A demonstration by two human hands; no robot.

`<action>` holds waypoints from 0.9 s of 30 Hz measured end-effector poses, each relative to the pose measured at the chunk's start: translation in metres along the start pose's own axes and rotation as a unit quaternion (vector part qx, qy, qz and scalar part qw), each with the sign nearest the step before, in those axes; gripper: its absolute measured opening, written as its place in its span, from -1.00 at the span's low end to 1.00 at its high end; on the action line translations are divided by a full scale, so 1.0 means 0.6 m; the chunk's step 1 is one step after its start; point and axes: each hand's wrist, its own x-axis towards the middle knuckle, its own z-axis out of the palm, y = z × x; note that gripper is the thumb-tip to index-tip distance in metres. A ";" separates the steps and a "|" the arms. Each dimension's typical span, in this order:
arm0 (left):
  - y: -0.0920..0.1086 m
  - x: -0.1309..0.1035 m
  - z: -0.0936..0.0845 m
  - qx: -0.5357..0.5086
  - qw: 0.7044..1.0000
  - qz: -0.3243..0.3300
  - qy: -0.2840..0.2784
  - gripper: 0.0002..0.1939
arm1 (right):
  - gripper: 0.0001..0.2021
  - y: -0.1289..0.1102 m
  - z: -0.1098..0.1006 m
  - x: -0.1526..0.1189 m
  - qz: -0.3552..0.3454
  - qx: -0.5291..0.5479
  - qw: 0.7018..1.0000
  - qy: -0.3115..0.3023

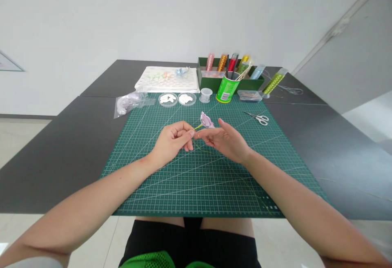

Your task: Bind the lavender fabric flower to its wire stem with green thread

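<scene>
My left hand (173,139) pinches the thin yellow-green stem of a pale purple artificial flower (206,120) between thumb and fingers. The bloom tilts up and to the right, above the middle of the green cutting mat (147,186). Beside it, my right hand (226,139) has its thumb raised and its fingers stretched toward the stem, the fingertips close to my left thumb. Whether they touch the stem I cannot tell. A fine yellow-green thread (249,186) runs over the mat beneath the hands toward the lower right.
Small scissors (260,118) lie at the right. Along the back stand two dishes of white material (168,99), a clear spool (206,95), a green can (227,88), a box of thread tubes (211,82) and a plastic case (249,95). A plastic bag (130,103) and white paper stack (150,82) sit left.
</scene>
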 end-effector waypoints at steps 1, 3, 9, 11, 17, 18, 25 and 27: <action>0.000 0.001 0.000 -0.010 1.000 -0.007 -0.009 -0.78 | -0.37 0.001 -0.002 0.002 0.009 0.024 0.999 0.022; 0.001 0.001 0.000 -0.017 0.999 -0.015 -0.026 -0.79 | -0.49 0.005 -0.008 0.007 0.016 0.061 0.995 0.082; 0.006 -0.002 0.003 -0.014 0.999 -0.021 -0.037 -0.82 | -0.70 0.019 -0.033 0.018 -0.017 -0.098 0.956 0.276; 0.006 -0.002 0.003 -0.011 0.999 -0.018 -0.037 -0.83 | -0.79 0.022 -0.038 0.019 -0.044 -0.167 0.934 0.312; 0.002 -0.001 0.003 0.018 1.000 -0.003 -0.022 -0.85 | -0.78 0.020 -0.010 0.011 -0.118 -0.215 0.946 0.211; 0.001 -0.001 0.003 0.026 1.000 -0.001 -0.017 -0.85 | -0.78 0.019 0.000 0.008 -0.105 -0.165 0.967 0.166; -0.002 -0.001 0.002 0.055 0.998 0.008 0.021 -0.83 | -0.74 0.015 0.057 -0.014 0.016 0.089 0.996 0.006; -0.002 0.002 -0.002 0.055 0.998 0.011 0.039 -0.83 | -0.76 0.011 0.057 -0.016 0.021 0.043 0.999 0.025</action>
